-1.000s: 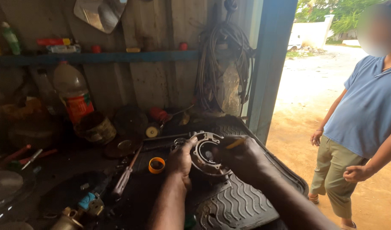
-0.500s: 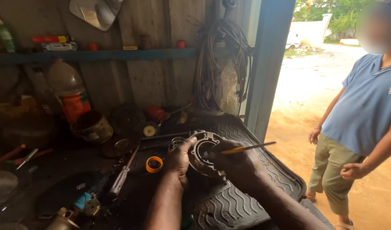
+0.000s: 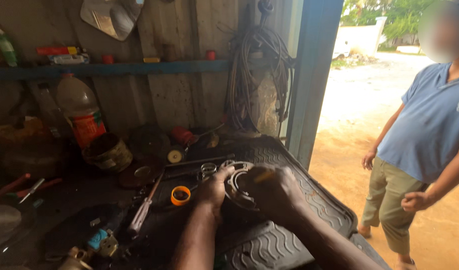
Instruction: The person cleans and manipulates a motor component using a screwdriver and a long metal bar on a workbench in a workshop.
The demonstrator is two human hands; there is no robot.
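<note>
I see the cluttered workbench (image 3: 64,200) filling the lower left, with a black ribbed rubber mat (image 3: 289,245) spread over its right end, up to the blue doorpost (image 3: 314,75). A person in a blue shirt (image 3: 429,130) stands outside past the right edge of the bench, well apart from my hands. A bundle of coiled hoses (image 3: 262,75) hangs at the back wall above the mat's far corner. A big plastic bottle with a red label (image 3: 82,112) stands toward the bench's back left, a round tin (image 3: 108,152) just beside it.

Near the mat's far edge, at its middle, my two hands hold a round metal ring-shaped part (image 3: 238,186). My left hand (image 3: 214,190) curls its fingers around the part's left rim. My right hand (image 3: 274,192) covers the right side, closed over a thin yellowish tool (image 3: 263,176) that sticks out at the top; the blur hides the exact pinch. A screwdriver (image 3: 144,212) lies left of the mat, and a small orange ring (image 3: 180,195) sits just left of my left hand.
</note>
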